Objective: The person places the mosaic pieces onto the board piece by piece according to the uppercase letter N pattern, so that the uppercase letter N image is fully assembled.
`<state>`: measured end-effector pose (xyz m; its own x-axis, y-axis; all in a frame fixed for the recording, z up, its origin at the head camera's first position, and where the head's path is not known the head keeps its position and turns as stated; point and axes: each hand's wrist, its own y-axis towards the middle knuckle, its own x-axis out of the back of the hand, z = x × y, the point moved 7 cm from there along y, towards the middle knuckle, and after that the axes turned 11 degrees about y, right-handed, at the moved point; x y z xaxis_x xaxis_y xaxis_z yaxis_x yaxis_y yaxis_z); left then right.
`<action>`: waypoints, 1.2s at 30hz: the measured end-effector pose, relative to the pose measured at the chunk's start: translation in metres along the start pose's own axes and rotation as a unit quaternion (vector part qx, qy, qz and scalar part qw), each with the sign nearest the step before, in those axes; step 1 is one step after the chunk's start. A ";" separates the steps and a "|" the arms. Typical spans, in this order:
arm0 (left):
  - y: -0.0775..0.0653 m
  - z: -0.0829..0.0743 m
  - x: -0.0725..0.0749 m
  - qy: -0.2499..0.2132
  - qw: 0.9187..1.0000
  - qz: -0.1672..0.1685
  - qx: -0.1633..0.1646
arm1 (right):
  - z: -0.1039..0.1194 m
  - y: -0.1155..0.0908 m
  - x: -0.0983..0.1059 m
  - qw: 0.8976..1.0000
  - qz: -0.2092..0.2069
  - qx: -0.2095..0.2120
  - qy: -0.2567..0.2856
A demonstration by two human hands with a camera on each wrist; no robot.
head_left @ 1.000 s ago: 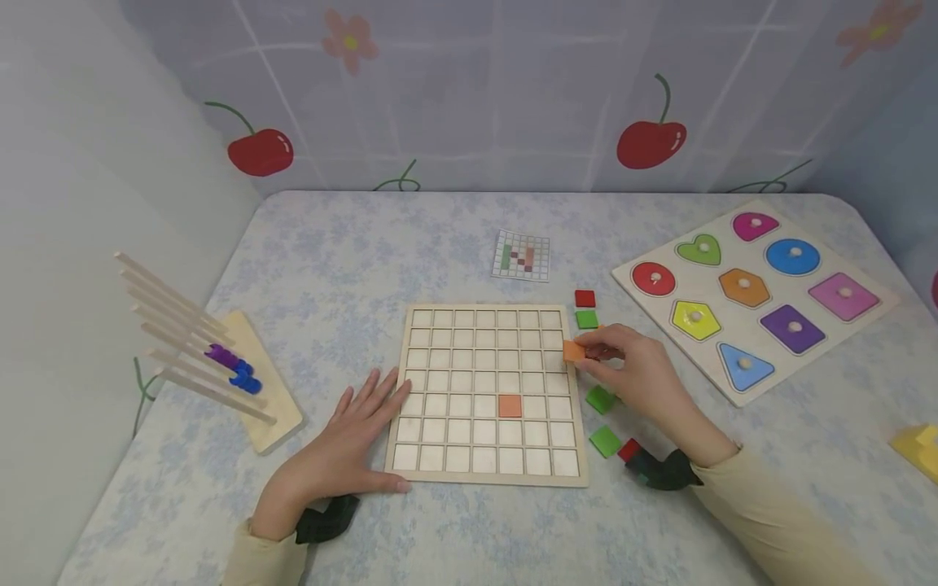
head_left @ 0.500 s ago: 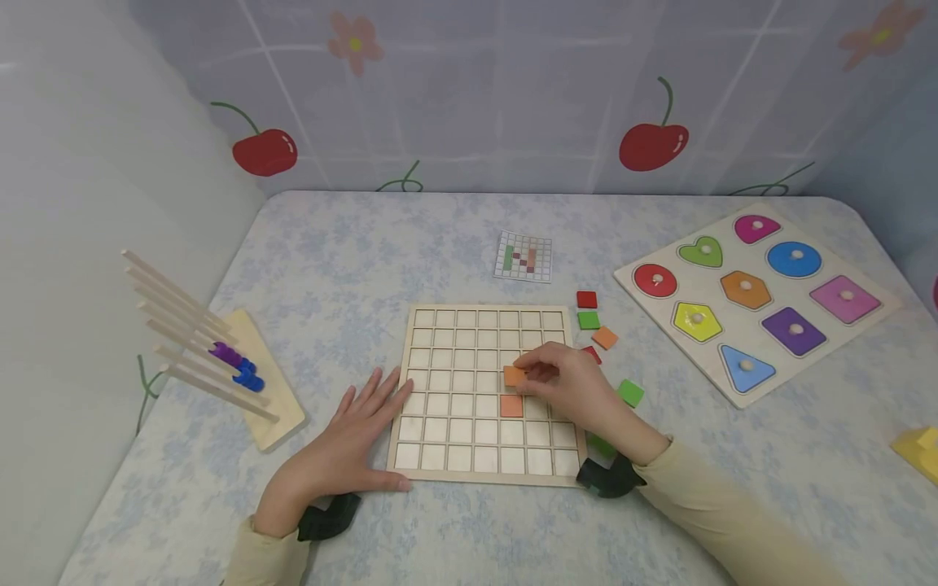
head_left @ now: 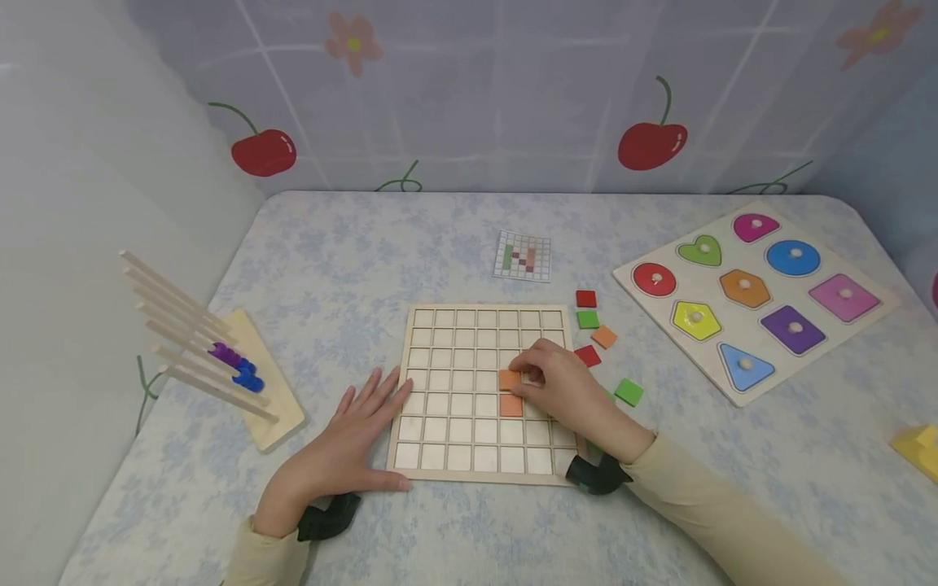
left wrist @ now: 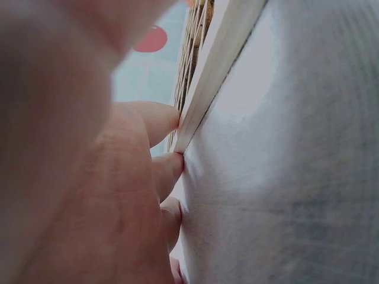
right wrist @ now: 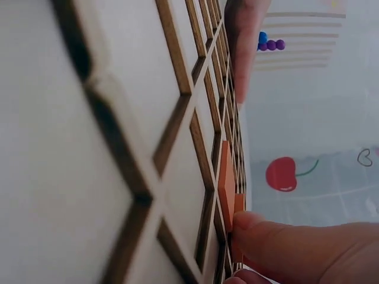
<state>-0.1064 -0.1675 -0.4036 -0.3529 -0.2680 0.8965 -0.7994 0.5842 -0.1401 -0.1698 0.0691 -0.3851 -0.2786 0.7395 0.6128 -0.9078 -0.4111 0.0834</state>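
Observation:
A wooden grid board point(head_left: 449, 429) lies in the middle of the table. One orange tile point(head_left: 511, 405) sits in a cell of it. Directly above that cell, my right hand point(head_left: 564, 395) pinches a second orange tile point(head_left: 509, 380) between thumb and fingers, right at the neighbouring cell. In the right wrist view the thumb point(right wrist: 284, 239) presses against the orange tile's edge. My left hand point(head_left: 344, 452) lies with spread fingers along the board's left edge, fingertips touching the frame. The left wrist view shows its fingers point(left wrist: 163, 121) against the board's side point(left wrist: 204, 89).
Red point(head_left: 586, 299), green point(head_left: 628, 392) and orange point(head_left: 604, 336) loose tiles lie right of the board, some under the right wrist. A small pattern card point(head_left: 523, 255) lies behind it. A knobbed shape puzzle point(head_left: 711, 285) is at right, a pegged bead stand point(head_left: 282, 415) at left.
My right hand has carried an orange tile left from the board's right edge and lowered it toward the cell above the first orange tile. The left hand stays in place.

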 end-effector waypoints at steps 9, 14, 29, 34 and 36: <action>-0.001 0.003 -0.005 -0.001 1.000 0.009 0.009 | -0.003 -0.004 -0.002 1.000 -0.002 0.007 0.014; -0.002 0.003 -0.008 0.000 1.000 0.008 0.009 | -0.002 -0.006 -0.004 1.000 0.002 0.014 0.013; -0.001 0.003 -0.004 0.002 1.000 0.006 0.009 | -0.031 -0.014 0.079 0.994 -0.081 -0.011 0.075; 0.000 0.003 -0.003 0.002 1.000 0.005 0.004 | -0.052 -0.019 0.095 0.990 -0.105 -0.049 0.084; 0.001 0.003 -0.003 0.002 1.000 0.005 0.004 | -0.059 -0.020 0.095 0.988 -0.103 -0.066 0.092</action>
<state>-0.1077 -0.1690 -0.4075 -0.3588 -0.2599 0.8965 -0.7998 0.5808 -0.1518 -0.1962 0.1792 -0.3748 -0.1251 0.8894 0.4397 -0.9808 -0.1776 0.0804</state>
